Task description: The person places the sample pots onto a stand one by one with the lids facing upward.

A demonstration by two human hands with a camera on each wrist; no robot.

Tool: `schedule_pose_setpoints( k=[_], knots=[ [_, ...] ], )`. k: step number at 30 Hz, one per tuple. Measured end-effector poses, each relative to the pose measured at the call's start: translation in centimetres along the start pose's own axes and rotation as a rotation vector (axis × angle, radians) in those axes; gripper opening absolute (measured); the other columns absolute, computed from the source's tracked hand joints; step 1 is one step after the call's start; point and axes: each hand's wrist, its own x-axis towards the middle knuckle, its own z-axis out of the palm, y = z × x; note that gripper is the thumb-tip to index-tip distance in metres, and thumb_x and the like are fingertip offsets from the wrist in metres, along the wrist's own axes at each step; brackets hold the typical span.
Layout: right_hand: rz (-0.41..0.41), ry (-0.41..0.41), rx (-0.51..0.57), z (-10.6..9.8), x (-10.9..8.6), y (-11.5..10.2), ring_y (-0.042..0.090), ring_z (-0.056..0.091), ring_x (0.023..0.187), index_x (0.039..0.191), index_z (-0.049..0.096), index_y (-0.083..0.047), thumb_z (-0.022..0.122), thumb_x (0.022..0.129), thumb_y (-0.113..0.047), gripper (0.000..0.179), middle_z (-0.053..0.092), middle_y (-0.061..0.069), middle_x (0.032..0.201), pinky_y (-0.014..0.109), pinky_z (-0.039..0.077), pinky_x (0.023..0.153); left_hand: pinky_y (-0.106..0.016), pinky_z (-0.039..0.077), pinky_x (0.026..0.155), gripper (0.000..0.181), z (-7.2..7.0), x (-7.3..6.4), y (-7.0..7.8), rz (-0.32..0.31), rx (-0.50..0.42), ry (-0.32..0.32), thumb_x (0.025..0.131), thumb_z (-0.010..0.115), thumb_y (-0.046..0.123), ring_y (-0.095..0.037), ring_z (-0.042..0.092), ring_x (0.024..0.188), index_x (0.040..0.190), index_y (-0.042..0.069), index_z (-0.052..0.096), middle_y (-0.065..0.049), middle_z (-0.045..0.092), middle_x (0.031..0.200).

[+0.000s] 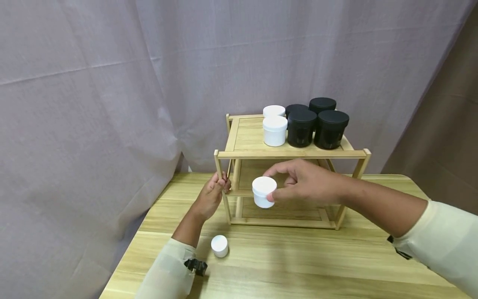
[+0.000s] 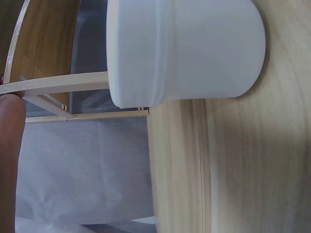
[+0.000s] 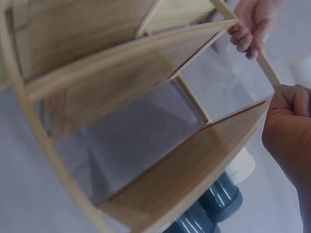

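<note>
My right hand (image 1: 304,180) pinches a lidded white jar (image 1: 263,193) between thumb and fingers, upright, in front of the middle of a three-tier wooden shelf (image 1: 291,155). That jar is hidden in the right wrist view, where the right hand (image 3: 286,114) shows at the right edge. My left hand (image 1: 209,197) grips the front left post of the shelf around middle-tier height. Another white jar (image 1: 219,246) stands on the table beside the left forearm; up close, this white jar (image 2: 209,48) fills the top of the left wrist view.
On the shelf's top tier stand two white jars (image 1: 275,132) and, to their right, several larger black jars (image 1: 301,131). The wooden table (image 1: 298,261) extends in front of the shelf. A grey curtain (image 1: 205,54) hangs behind it.
</note>
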Motion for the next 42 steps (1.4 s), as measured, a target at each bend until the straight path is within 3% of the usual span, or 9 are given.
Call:
schedule_pose_setpoints(
  k=[19, 29, 38, 42],
  knots=[
    [0.021, -0.047, -0.053, -3.2, 1.5, -3.8, 0.010, 0.033, 0.056, 0.144, 0.067, -0.016, 0.084, 0.098, -0.028, 0.051, 0.041, -0.005, 0.064, 0.027, 0.029, 0.053, -0.030, 0.035, 0.094, 0.039, 0.0, 0.0, -0.1, -0.016, 0.006, 0.003, 0.107, 0.050, 0.055, -0.012, 0.042, 0.093, 0.114, 0.018, 0.042, 0.005, 0.041, 0.093],
    [0.022, -0.040, -0.114, -5.2, 2.3, -5.7, 0.012, 0.035, 0.060, 0.142, 0.069, -0.017, 0.081, 0.101, -0.030, 0.045, 0.057, -0.002, 0.070, 0.028, 0.031, 0.053, -0.029, 0.037, 0.093, 0.039, 0.2, 0.3, -0.4, -0.003, 0.000, 0.001, 0.106, 0.050, 0.056, -0.012, 0.042, 0.092, 0.112, 0.018, 0.042, 0.005, 0.041, 0.093],
    [-0.040, 0.052, -0.237, -6.7, 3.5, -7.5, 0.011, 0.042, 0.063, 0.135, 0.074, -0.013, 0.082, 0.101, -0.028, 0.038, 0.057, -0.002, 0.074, 0.027, 0.035, 0.056, -0.030, 0.037, 0.095, 0.039, 0.3, 0.1, -0.4, -0.014, 0.004, 0.014, 0.106, 0.051, 0.056, -0.012, 0.043, 0.093, 0.113, 0.018, 0.043, 0.006, 0.042, 0.093],
    [-0.065, 0.062, -0.288, -7.2, 4.3, -8.1, 0.015, 0.054, 0.073, 0.133, 0.075, -0.013, 0.078, 0.103, -0.029, 0.034, 0.066, 0.002, 0.083, 0.028, 0.045, 0.065, -0.031, 0.037, 0.095, 0.036, 0.2, 0.0, -0.3, -0.013, 0.005, 0.020, 0.108, 0.050, 0.053, -0.012, 0.043, 0.093, 0.113, 0.018, 0.043, 0.005, 0.042, 0.093]
  ],
)
